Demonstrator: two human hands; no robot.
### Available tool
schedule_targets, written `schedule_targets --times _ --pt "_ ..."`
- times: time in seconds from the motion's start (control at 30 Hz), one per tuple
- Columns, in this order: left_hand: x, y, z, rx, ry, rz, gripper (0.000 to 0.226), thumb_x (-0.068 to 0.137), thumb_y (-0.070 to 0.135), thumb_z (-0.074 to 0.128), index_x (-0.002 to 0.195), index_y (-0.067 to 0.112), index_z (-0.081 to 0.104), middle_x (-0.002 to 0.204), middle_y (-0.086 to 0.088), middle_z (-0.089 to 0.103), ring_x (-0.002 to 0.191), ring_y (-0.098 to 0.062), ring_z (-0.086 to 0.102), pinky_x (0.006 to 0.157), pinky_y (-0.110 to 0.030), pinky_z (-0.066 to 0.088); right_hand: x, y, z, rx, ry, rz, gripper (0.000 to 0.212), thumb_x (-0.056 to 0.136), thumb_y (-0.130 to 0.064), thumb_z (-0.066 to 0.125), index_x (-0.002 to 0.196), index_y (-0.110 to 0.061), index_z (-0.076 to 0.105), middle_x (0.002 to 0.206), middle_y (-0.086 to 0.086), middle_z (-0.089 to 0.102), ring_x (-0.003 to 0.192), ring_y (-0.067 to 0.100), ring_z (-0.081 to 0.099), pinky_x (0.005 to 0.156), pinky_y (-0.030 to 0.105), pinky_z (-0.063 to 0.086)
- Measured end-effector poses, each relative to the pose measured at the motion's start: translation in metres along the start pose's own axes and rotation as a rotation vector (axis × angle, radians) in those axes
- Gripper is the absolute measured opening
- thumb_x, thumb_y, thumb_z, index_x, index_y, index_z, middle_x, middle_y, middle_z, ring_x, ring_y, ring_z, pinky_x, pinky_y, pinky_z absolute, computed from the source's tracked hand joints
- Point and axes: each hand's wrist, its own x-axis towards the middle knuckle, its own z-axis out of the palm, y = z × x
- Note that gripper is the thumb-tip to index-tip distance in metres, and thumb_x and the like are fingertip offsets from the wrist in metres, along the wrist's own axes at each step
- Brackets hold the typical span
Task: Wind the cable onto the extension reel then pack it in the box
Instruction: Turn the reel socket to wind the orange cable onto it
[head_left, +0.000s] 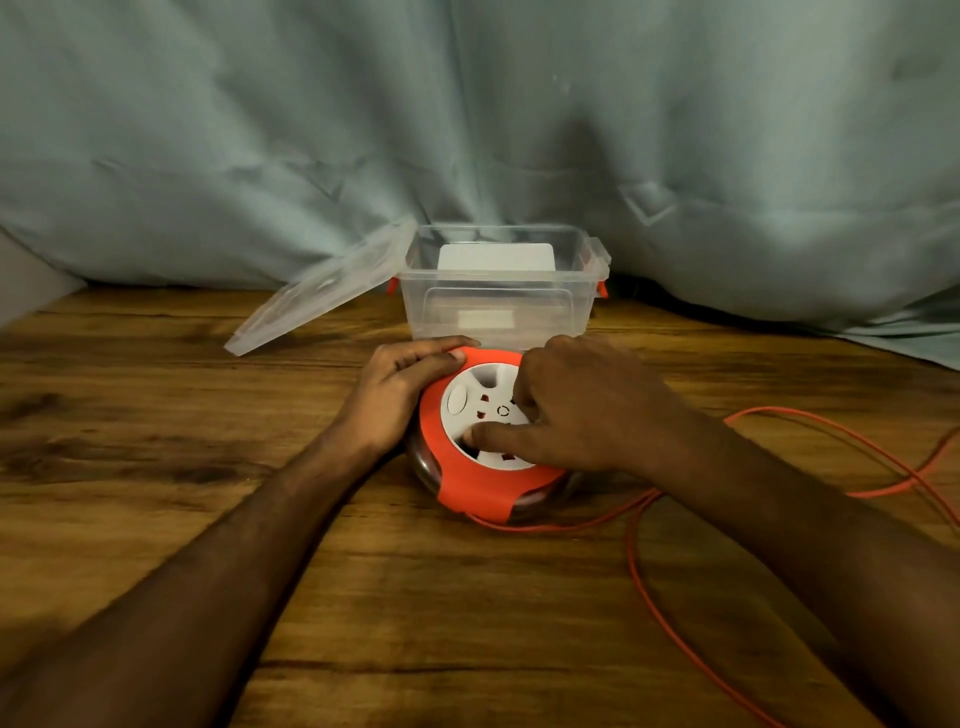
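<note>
An orange extension reel (475, 491) with a white socket hub lies flat on the wooden table (156, 415), just in front of a clear plastic box (498, 312). My left hand (400, 384) grips the reel's left rim. My right hand (576, 400) rests on the white hub, thumb and fingers set in its recesses. A thin orange cable (644, 577) leaves the reel's front and runs loose to the right, looping over the table and off the frame's bottom edge. The box stands open with orange latches.
The box's clear lid (317, 291) leans against the box's left side, sloping down to the table. A white object (496, 257) shows through the box at its back. A pale green curtain (467, 130) hangs behind everything.
</note>
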Motion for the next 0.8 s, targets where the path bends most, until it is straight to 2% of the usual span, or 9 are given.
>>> schedule_targets --times 0.03,0.07,0.17,0.27,0.37,0.6,0.7,0.73,0.8 --pt "0.0 0.0 0.0 -0.002 0.004 -0.003 0.026 0.098 0.005 0.056 0.118 -0.001 0.072 0.11 -0.017 0.077 0.102 -0.034 0.074 0.09 -0.039 0.06 0.001 0.002 0.001 0.001 0.0 0.004 0.052 0.079 -0.083 0.046 0.058 -0.038 0.032 0.056 -0.011 0.038 0.054 0.007 0.04 0.052 0.028 0.026" --pt "0.0 -0.001 0.0 -0.008 0.011 -0.009 0.026 0.098 0.004 0.057 0.118 -0.001 0.072 0.11 -0.019 0.077 0.103 -0.036 0.074 0.091 -0.042 0.06 0.002 0.002 0.001 -0.009 0.003 0.015 0.066 0.08 -0.083 0.046 0.055 -0.024 0.031 0.057 -0.01 0.04 0.054 0.007 0.041 0.052 0.027 0.025" --pt "0.002 -0.002 0.0 -0.037 0.026 -0.03 0.025 0.097 0.004 0.059 0.116 -0.001 0.073 0.109 -0.02 0.077 0.105 -0.041 0.072 0.095 -0.05 0.058 0.005 0.011 0.001 -0.021 0.028 0.001 0.058 0.079 -0.083 0.047 0.058 -0.029 0.042 0.061 -0.012 0.046 0.059 0.004 0.045 0.051 0.024 0.023" --pt "0.001 -0.001 0.001 -0.022 0.033 -0.038 0.025 0.097 0.005 0.058 0.116 0.0 0.073 0.108 -0.018 0.077 0.103 -0.04 0.072 0.091 -0.045 0.059 0.006 0.019 -0.008 0.021 0.01 -0.06 0.031 0.082 -0.066 0.06 0.091 -0.036 0.061 0.062 -0.018 0.042 0.065 0.004 0.05 0.053 0.021 0.026" --pt "0.0 0.0 0.001 -0.04 0.028 -0.047 0.025 0.097 0.005 0.058 0.116 0.001 0.073 0.107 -0.018 0.077 0.102 -0.039 0.073 0.087 -0.041 0.06 0.006 0.026 -0.014 0.08 -0.113 -0.122 0.047 0.082 -0.05 0.065 0.127 -0.042 0.056 0.061 -0.019 0.035 0.062 -0.003 0.042 0.056 0.023 0.028" --pt "0.0 -0.001 0.003 -0.036 0.02 -0.011 0.024 0.098 0.006 0.057 0.113 0.007 0.075 0.107 -0.013 0.078 0.101 -0.031 0.074 0.088 -0.038 0.059 0.005 0.034 -0.019 0.119 -0.187 -0.113 0.062 0.083 -0.038 0.07 0.14 -0.049 0.049 0.061 -0.017 0.037 0.059 -0.005 0.04 0.056 0.022 0.027" --pt "-0.001 0.001 0.003 -0.023 0.01 0.007 0.024 0.099 0.006 0.057 0.107 0.016 0.078 0.104 -0.009 0.08 0.096 -0.025 0.075 0.083 -0.032 0.058 0.006 0.038 -0.016 0.084 -0.173 -0.112 0.062 0.082 -0.046 0.067 0.139 -0.055 0.045 0.094 -0.02 0.061 0.079 0.001 0.046 0.062 0.023 0.033" --pt "-0.001 0.001 0.003 -0.023 0.009 0.013 0.025 0.099 0.006 0.057 0.106 0.016 0.078 0.104 -0.009 0.08 0.096 -0.024 0.075 0.082 -0.031 0.058 0.006 0.039 -0.015 0.077 -0.167 -0.112 0.062 0.081 -0.048 0.066 0.139 -0.057 0.045 0.108 -0.018 0.064 0.087 0.001 0.047 0.065 0.024 0.036" --pt "-0.002 0.001 0.003 -0.024 0.005 0.024 0.025 0.099 0.005 0.056 0.107 0.014 0.078 0.104 -0.01 0.08 0.095 -0.024 0.075 0.081 -0.031 0.058 0.007 0.04 -0.015 0.092 -0.168 -0.1 0.062 0.078 -0.049 0.067 0.137 -0.058 0.046 0.118 -0.017 0.064 0.092 0.003 0.048 0.067 0.024 0.038"
